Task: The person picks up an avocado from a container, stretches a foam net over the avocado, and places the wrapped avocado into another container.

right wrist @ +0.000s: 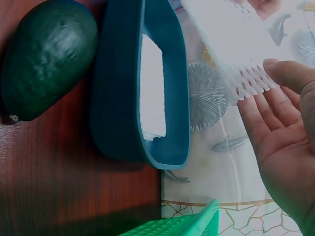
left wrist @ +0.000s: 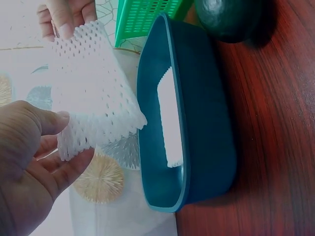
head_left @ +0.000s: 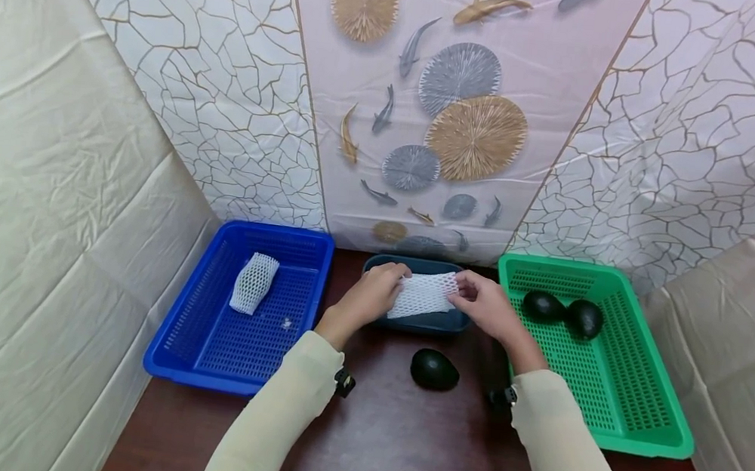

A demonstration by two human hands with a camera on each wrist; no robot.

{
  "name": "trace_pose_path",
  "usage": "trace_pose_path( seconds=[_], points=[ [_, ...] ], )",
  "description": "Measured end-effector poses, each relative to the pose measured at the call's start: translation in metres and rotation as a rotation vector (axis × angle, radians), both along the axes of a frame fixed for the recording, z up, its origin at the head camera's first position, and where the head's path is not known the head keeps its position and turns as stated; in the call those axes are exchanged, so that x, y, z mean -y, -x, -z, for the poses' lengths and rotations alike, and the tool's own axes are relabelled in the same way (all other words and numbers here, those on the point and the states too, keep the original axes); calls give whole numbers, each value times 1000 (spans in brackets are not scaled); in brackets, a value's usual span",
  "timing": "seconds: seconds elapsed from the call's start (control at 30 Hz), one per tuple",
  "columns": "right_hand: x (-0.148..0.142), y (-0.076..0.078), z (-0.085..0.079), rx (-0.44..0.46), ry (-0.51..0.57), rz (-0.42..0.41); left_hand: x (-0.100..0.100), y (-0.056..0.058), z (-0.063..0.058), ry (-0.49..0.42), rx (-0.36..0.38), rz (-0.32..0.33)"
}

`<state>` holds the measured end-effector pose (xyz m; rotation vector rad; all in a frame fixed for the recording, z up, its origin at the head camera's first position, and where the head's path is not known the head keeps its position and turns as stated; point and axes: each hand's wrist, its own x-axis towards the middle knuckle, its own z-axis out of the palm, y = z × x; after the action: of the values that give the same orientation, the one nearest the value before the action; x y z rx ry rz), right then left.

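Observation:
A white foam net sleeve (head_left: 421,297) is stretched between my two hands above a dark teal tub (head_left: 433,323). My left hand (head_left: 375,293) pinches one end of it between thumb and fingers; my right hand (head_left: 485,303) pinches the opposite end. In the left wrist view the sleeve (left wrist: 93,83) looks flat, with nothing visible inside. More white foam netting (left wrist: 170,123) lies in the tub. On the table in front of the tub rests a dark green avocado (head_left: 434,370), which the right wrist view shows whole (right wrist: 51,56).
To the left stands a blue basket (head_left: 169,344) with a netted item (head_left: 254,284) and a small white scrap (head_left: 286,324) in it. A green basket (head_left: 670,415) on the right holds two dark avocados (head_left: 543,307). Patterned cloth (head_left: 380,213) hangs behind the table.

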<state>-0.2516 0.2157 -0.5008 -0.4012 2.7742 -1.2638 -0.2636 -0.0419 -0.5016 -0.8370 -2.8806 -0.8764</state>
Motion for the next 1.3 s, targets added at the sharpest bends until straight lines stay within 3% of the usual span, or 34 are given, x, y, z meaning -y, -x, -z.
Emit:
trace_pose_path(
  seconds=[0.23, 0.5, 0.87, 1.3],
  points=[
    [6, -7, -2, -84, -23, -5, -3, -5, -4, 25, -48, -17],
    [14, -14, -10, -209, -51, -45, -17, -12, -15, 40, -195, 49],
    [19, -27, -21, -229, 13, -68, -25, -21, -25, -87, -264, 73],
    [14, -31, -12, -199, -152, -136, -20, -21, -30, -151, -291, 17]
  ],
)
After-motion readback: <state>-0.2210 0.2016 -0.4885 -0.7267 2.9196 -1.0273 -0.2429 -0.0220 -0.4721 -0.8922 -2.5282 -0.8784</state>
